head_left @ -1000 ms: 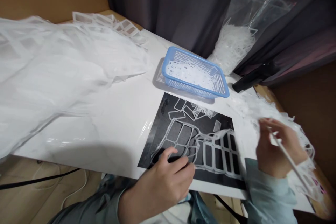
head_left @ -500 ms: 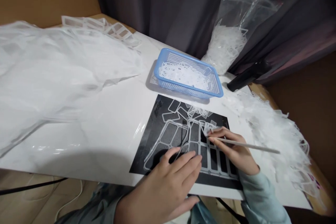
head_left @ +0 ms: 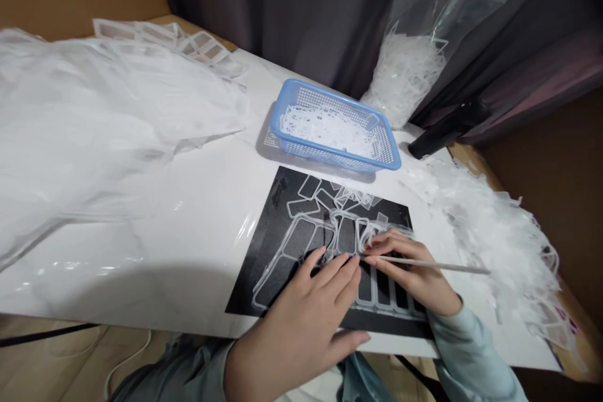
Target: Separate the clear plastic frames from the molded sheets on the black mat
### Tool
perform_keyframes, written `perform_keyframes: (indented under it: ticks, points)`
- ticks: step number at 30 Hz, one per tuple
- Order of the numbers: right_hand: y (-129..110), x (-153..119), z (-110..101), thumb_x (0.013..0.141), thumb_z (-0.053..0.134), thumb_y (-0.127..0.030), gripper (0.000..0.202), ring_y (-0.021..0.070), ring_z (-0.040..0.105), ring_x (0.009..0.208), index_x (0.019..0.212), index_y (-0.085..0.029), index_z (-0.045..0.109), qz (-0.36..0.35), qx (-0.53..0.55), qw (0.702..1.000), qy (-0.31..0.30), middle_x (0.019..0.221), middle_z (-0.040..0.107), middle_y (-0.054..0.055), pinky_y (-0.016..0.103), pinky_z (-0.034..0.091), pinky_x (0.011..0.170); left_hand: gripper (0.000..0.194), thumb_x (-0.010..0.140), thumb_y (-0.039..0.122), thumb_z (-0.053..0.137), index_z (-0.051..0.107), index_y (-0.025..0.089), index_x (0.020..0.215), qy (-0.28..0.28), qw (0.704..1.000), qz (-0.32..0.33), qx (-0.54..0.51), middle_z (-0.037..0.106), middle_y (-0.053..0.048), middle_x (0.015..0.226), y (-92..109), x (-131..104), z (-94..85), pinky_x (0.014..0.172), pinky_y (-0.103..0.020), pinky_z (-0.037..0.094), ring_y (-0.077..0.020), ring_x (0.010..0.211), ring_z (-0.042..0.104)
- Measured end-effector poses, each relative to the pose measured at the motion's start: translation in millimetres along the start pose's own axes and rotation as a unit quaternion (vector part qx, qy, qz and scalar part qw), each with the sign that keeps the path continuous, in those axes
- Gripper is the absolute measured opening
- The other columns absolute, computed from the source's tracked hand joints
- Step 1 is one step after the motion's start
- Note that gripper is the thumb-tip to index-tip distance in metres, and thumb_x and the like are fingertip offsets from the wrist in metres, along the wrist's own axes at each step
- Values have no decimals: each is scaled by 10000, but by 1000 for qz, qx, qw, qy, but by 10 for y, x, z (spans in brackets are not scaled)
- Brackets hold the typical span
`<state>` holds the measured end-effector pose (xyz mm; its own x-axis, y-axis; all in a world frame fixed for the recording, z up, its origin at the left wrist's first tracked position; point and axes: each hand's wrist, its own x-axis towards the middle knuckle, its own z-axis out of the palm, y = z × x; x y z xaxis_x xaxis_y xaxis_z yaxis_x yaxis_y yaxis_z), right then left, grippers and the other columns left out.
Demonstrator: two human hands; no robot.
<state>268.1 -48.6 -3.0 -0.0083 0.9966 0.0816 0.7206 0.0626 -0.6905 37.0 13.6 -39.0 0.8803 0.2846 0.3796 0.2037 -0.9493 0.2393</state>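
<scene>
A black mat (head_left: 277, 226) lies on the white table near its front edge. A clear plastic lattice of rectangular frames (head_left: 311, 232) rests on the mat. My left hand (head_left: 306, 320) lies flat on the lattice with fingers spread and pressed down. Just to its right, my right hand (head_left: 409, 270) grips a thin white stick (head_left: 438, 265) like a pen, its tip at the lattice beside my left fingertips. Several loose clear frames (head_left: 348, 196) sit at the mat's far edge.
A blue mesh basket (head_left: 386, 151) with white plastic scraps stands behind the mat. A clear bag of scraps (head_left: 414, 69) leans on the dark curtain. Loose scraps (head_left: 499, 232) pile at the right. A heap of clear film (head_left: 94, 119) covers the left. A black handle (head_left: 447, 129) lies nearby.
My right hand came in from the right edge of the table with the stick and now rests on the lattice. My left hand slid forward a little on the mat.
</scene>
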Motion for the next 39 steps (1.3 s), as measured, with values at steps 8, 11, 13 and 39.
perform_keyframes:
  ticks: [8,11,13,39]
  points:
    - [-38,-10,82,942,608,-227,78,212,652,913,890,-200,660,-84,-98,991,36,952,697,84,378,517,811,594,1000,595,326,512,166,1366,8,1000,-12,-10,507,-24,1457,30,2,18,1158,-434,157,-211,1353,403]
    - [-86,-31,113,944,576,-144,94,197,624,868,951,-200,652,-129,-153,979,45,980,695,83,365,510,758,589,993,605,337,526,170,1341,6,1000,-18,-25,526,-16,1438,41,1,26,1159,-431,132,-211,1345,404]
    - [-108,-49,137,949,554,-121,129,196,607,862,990,-195,651,-144,-182,972,44,995,697,85,368,502,753,588,987,610,350,532,164,1326,7,999,-20,-35,543,-16,1419,44,5,29,1157,-425,130,-208,1336,407]
    - [-167,-364,140,905,658,-292,84,219,679,996,920,-224,705,97,-28,969,224,984,727,53,343,554,874,584,998,594,327,525,164,1341,-8,999,-14,-40,516,-31,1448,23,32,-28,1082,-435,262,-222,1307,444]
